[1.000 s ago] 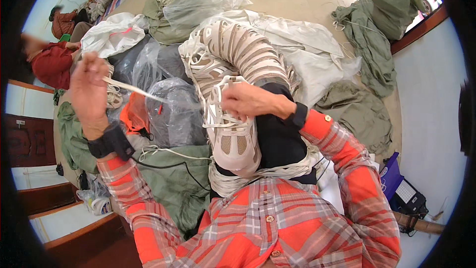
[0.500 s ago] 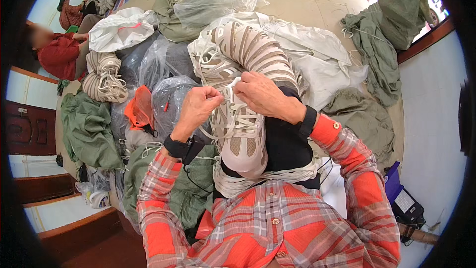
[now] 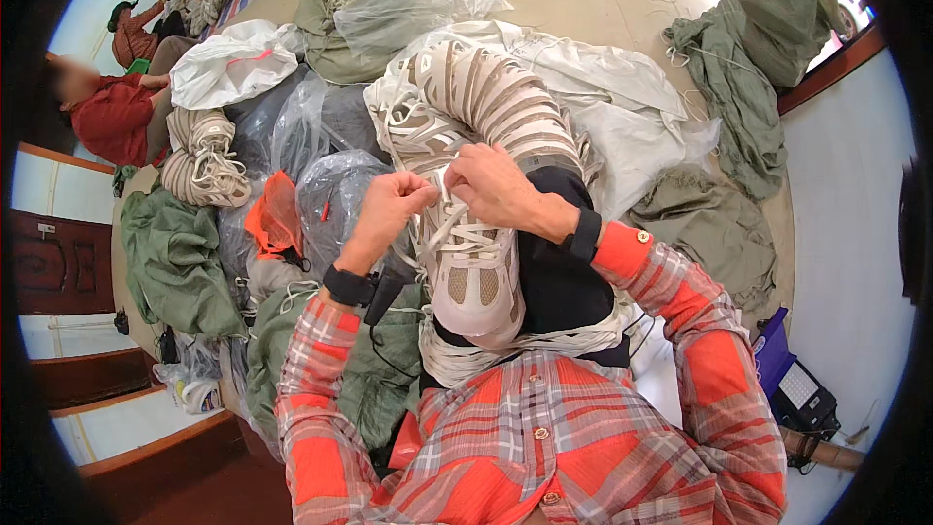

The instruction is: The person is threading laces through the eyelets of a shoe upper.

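A beige and white sneaker (image 3: pixel 478 287) lies across my lap, its toe pointing toward me. White shoelaces (image 3: pixel 476 238) cross its front, partly threaded, with loose loops at the left side. My left hand (image 3: pixel 394 209) is closed in a pinch on a lace beside the shoe's upper opening. My right hand (image 3: pixel 501 190) bends over the tongue area, thumb and fingers pinching the lace too. The fingers hide the top eyelets. Just beyond my hands a long curved stack of nested matching shoes (image 3: pixel 501 92) rests on white sacking. A bundle of white laces (image 3: pixel 564 338) lies across my waist.
Clear plastic bags of grey material (image 3: pixel 340 185) and an orange mesh bag (image 3: pixel 275 219) lie to the left. Another shoe bundle (image 3: pixel 206 160) is near a seated person in red (image 3: pixel 117 117). Green sacks (image 3: pixel 180 258) lie around; a purple-lidded case (image 3: pixel 792 379) stands at right.
My right hand has shifted slightly left and down, closer to my left hand. The lace between them has moved, and the shoe stays in place.
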A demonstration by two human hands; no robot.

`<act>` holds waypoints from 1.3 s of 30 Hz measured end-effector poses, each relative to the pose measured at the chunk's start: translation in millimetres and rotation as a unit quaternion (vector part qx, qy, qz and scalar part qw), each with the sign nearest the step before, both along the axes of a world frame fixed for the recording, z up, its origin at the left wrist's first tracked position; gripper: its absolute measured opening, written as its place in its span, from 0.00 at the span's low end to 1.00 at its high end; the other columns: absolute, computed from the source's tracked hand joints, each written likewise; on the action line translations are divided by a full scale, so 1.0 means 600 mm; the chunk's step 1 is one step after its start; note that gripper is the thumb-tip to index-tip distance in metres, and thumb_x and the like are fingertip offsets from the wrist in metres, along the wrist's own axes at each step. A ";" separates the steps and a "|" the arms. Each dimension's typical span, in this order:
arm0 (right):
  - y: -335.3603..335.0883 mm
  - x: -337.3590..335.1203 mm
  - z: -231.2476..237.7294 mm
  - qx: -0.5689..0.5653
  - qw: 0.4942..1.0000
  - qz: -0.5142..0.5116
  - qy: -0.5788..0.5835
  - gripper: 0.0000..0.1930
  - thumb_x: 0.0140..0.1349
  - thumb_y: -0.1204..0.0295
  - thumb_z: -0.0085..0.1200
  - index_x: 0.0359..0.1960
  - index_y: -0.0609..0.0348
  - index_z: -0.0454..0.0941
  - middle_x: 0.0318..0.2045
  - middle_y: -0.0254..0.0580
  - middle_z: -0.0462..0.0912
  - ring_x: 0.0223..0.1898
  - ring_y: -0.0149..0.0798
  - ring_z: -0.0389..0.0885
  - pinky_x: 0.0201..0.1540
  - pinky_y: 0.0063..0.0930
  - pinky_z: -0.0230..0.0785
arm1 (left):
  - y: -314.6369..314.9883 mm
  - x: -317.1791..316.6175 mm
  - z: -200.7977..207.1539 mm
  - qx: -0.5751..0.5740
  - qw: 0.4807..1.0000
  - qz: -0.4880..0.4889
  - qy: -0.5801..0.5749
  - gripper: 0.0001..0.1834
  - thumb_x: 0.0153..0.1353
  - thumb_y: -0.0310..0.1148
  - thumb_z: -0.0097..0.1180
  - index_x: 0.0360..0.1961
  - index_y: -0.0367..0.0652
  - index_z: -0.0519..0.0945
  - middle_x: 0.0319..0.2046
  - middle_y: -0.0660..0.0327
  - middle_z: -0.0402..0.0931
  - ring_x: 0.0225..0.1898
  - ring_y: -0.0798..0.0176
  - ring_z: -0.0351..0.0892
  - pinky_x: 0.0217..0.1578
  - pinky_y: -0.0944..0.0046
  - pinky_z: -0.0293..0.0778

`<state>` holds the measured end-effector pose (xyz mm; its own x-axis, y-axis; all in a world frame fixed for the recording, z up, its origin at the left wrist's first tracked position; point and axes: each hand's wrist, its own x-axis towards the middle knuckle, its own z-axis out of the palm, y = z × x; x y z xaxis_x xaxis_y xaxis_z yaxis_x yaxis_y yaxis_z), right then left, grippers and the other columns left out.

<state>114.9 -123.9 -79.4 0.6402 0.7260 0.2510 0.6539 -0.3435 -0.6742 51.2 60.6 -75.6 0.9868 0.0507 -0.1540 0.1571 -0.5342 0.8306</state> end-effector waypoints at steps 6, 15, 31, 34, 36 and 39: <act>0.017 0.027 0.012 -0.136 0.984 0.047 0.105 0.08 0.47 0.69 0.49 0.23 0.58 0.78 0.27 0.49 0.79 0.35 0.50 0.76 0.37 0.42 0.63 | 0.025 0.013 -0.041 -0.379 0.885 0.044 0.265 0.10 0.57 0.35 0.58 0.21 0.46 0.75 0.16 0.71 0.69 0.12 0.79 0.58 0.13 0.77 0.49; -0.115 0.094 0.027 -0.094 0.943 -0.142 -0.285 0.05 0.44 0.78 0.49 0.24 0.63 0.75 0.33 0.52 0.78 0.31 0.49 0.75 0.34 0.36 0.66 | 0.038 -0.015 0.035 -0.514 0.832 -0.080 0.190 0.10 0.60 0.37 0.52 0.29 0.42 0.76 0.19 0.66 0.75 0.20 0.72 0.73 0.21 0.76 0.68; -0.158 0.090 -0.010 0.616 0.383 -0.159 0.670 0.12 0.62 0.84 0.33 0.44 0.84 0.59 0.47 0.62 0.66 0.49 0.50 0.69 0.56 0.38 0.67 | -0.069 -0.083 0.009 -0.943 0.244 0.199 0.111 0.06 0.60 0.24 0.43 0.31 0.37 0.73 0.26 0.60 0.77 0.38 0.57 0.78 0.38 0.62 0.73; -0.154 0.090 -0.029 0.616 0.370 -0.218 0.661 0.10 0.62 0.85 0.32 0.42 0.82 0.60 0.45 0.62 0.67 0.48 0.52 0.70 0.56 0.40 0.67 | -0.070 -0.076 0.026 -0.932 0.288 0.201 0.090 0.07 0.61 0.24 0.44 0.39 0.37 0.73 0.36 0.55 0.77 0.45 0.55 0.75 0.45 0.59 0.73; -0.163 0.097 -0.042 0.570 0.445 -0.194 0.664 0.09 0.61 0.84 0.35 0.41 0.80 0.61 0.44 0.62 0.67 0.49 0.54 0.70 0.56 0.41 0.67 | -0.089 -0.066 0.065 -0.846 0.479 0.231 0.046 0.09 0.61 0.25 0.44 0.43 0.37 0.72 0.41 0.54 0.75 0.46 0.55 0.74 0.47 0.58 0.72; -0.166 0.089 -0.024 0.434 0.573 -0.200 0.666 0.14 0.63 0.78 0.41 0.47 0.77 0.59 0.49 0.61 0.65 0.49 0.53 0.71 0.56 0.38 0.67 | -0.061 -0.083 0.026 -0.580 0.793 0.188 -0.016 0.16 0.59 0.25 0.49 0.49 0.37 0.70 0.48 0.56 0.69 0.51 0.56 0.69 0.51 0.58 0.69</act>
